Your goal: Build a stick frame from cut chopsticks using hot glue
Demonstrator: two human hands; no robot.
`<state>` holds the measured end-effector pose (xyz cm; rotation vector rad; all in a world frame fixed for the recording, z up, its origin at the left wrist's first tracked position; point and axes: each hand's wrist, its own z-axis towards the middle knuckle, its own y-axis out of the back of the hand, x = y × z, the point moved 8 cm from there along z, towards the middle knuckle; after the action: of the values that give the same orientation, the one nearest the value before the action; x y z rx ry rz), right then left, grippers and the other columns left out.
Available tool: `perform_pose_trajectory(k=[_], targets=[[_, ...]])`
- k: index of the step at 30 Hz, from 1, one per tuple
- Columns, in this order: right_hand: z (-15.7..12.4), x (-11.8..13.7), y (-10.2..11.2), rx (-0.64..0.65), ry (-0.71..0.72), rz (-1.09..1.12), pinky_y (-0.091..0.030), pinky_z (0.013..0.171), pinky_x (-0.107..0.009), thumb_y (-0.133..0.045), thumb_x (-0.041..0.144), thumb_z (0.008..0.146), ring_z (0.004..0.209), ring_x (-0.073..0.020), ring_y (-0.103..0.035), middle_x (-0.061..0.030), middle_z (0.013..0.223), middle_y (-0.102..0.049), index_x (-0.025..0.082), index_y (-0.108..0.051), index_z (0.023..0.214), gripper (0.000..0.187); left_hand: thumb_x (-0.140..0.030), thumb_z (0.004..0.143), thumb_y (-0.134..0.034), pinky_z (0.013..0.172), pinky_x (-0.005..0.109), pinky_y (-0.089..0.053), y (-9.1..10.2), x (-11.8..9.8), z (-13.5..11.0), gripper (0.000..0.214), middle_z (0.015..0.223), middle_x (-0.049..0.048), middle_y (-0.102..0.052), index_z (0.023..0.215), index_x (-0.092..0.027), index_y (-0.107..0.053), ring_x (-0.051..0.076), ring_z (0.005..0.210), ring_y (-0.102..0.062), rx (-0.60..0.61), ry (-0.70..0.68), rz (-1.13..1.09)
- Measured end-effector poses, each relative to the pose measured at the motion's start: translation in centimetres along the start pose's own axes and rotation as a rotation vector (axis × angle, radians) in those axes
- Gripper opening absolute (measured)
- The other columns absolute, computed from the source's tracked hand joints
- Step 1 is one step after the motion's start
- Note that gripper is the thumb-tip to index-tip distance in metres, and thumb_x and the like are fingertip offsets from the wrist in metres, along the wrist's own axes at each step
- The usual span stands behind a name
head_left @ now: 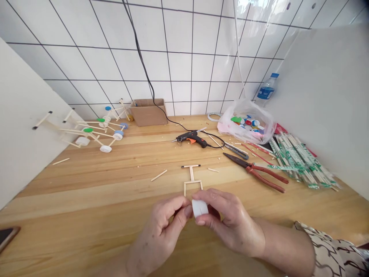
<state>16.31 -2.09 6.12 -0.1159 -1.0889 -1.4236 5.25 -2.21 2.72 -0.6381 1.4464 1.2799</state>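
Left hand [157, 227] closed, fingertips pressed against one side of a white plastic bottle cap [200, 208]. Right hand [227, 223] also closed on the cap, thumb and fingers wrapped over its other side. Cap gripped between both hands, tilted, above the table [86, 192], open end not visible. Patterned sleeve [331, 250] at the right forearm.

Directly ahead of the hands, flat on the table: stick frame [191, 177], thin wooden sticks glued into a double-T shape, near end just beside the cap (contact not clear from this angle). Loose stick [159, 175] to its left.

Farther back, right of centre: hot glue gun [191, 138], black with orange trigger, lying on its side, cord trailing toward the tiled wall. Red-handled pliers [253, 171] at right, next to bundled chopsticks in paper wrappers [300, 161]. Plastic bag of coloured bottle caps [245, 123] behind the pliers; water bottle [266, 90] behind the bag. At far left, assembled stick-and-cap model [98, 130], with cap wheels, resting against the left panel [25, 115]. Cardboard box [147, 113] against the wall. Phone [7, 235] at the left edge, partly out of view.
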Motion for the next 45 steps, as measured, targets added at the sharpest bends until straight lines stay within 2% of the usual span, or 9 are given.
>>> perform_pose_trajectory(k=[4,7,12,17,21,25,35,42,45], targets=[[-0.1,1.1,0.3,-0.017,0.134,-0.008,-0.048,0.06,-0.025,-0.052,0.028,0.092,0.069,-0.0147,-0.055,-0.009,0.084,-0.063,0.013,-0.049,0.121,0.032,-0.032,0.092,-0.039,0.044,0.019,-0.027,-0.5,-0.1,-0.1,0.031,0.055,-0.0057,-0.034,0.068,-0.017,-0.052,0.009,0.048,-0.031,0.068,0.103,-0.166],[-0.3,1.2,0.2,-0.008,0.127,-0.005,-0.047,0.059,-0.025,-0.051,0.028,0.092,0.069,-0.0148,-0.055,-0.0088,0.084,-0.063,0.013,-0.049,0.121,0.033,-0.028,0.092,-0.039,0.045,0.019,-0.03,-0.2,-0.6,-0.3,0.03,0.056,-0.0047,-0.037,0.066,-0.018,-0.05,0.009,0.049,-0.035,0.037,0.053,-0.084],[-0.5,-1.0,-0.7,0.024,-0.21,0.23,-0.042,0.055,-0.023,-0.053,0.042,0.09,0.059,-0.0113,-0.048,-0.0015,0.071,-0.057,0.016,-0.059,0.106,0.031,-0.011,0.087,-0.041,0.053,0.021,-0.037,0.7,-3.3,-1.1,0.018,0.062,-0.0013,-0.047,0.074,-0.019,-0.05,0.012,0.057,-0.046,-0.152,-0.321,0.277],[-0.9,-2.8,-1.7,0.023,-0.457,0.533,-0.041,0.056,-0.022,-0.059,0.043,0.085,0.061,-0.0105,-0.044,0.0011,0.07,-0.051,0.017,-0.061,0.099,0.029,-0.006,0.088,-0.038,0.057,0.023,-0.041,0.4,-3.0,-1.2,0.017,0.07,0.001,-0.052,0.085,-0.019,-0.049,0.013,0.062,-0.049,-0.205,-0.395,0.42],[-0.9,-3.2,-1.9,0.01,-0.529,0.687,-0.042,0.062,-0.023,-0.063,0.044,0.081,0.066,-0.011,-0.046,0.0008,0.073,-0.051,0.018,-0.062,0.099,0.032,-0.006,0.089,-0.038,0.06,0.026,-0.042,0.1,-3.2,-1.6,0.017,0.075,0.0043,-0.055,0.097,-0.017,-0.049,0.016,0.066,-0.05,-0.261,-0.511,0.636],[-1.0,-3.2,-2.1,0.018,-0.588,0.74,-0.043,0.063,-0.024,-0.067,0.045,0.077,0.066,-0.0111,-0.047,0.0009,0.073,-0.053,0.018,-0.063,0.099,0.035,-0.005,0.087,-0.038,0.059,0.027,-0.041,-0.1,-4.1,-2.0,0.017,0.071,0.0044,-0.054,0.093,-0.016,-0.049,0.017,0.063,-0.049,-0.297,-0.599,0.77],[-0.7,-1.6,-1.3,-0.022,-0.401,0.438,-0.042,0.051,-0.02,-0.059,0.052,0.082,0.054,-0.0095,-0.046,0.0006,0.064,-0.056,0.016,-0.065,0.092,0.037,-0.011,0.09,-0.036,0.054,0.021,-0.037,-0.1,-2.6,-1.8,0.019,0.064,-0.0023,-0.047,0.075,-0.02,-0.044,0.011,0.056,-0.047,-0.209,-0.246,0.352],[-0.2,-0.2,-0.2,-0.005,-0.173,0.145,-0.041,0.052,-0.022,-0.052,0.045,0.09,0.056,-0.011,-0.048,-0.0021,0.069,-0.058,0.015,-0.061,0.105,0.034,-0.023,0.093,-0.036,0.049,0.02,-0.035,-0.1,-1.2,-1.1,0.027,0.059,-0.0046,-0.038,0.067,-0.02,-0.043,0.01,0.052,-0.039,-0.152,-0.078,0.135],[-0.3,-0.7,-0.2,-0.003,-0.184,0.139,-0.042,0.054,-0.023,-0.053,0.043,0.09,0.058,-0.0113,-0.049,-0.0026,0.072,-0.06,0.016,-0.06,0.107,0.033,-0.028,0.094,-0.037,0.049,0.02,-0.035,-0.1,-0.3,-0.8,0.029,0.06,-0.0043,-0.039,0.068,-0.02,-0.044,0.01,0.053,-0.038,-0.116,-0.014,0.055]])
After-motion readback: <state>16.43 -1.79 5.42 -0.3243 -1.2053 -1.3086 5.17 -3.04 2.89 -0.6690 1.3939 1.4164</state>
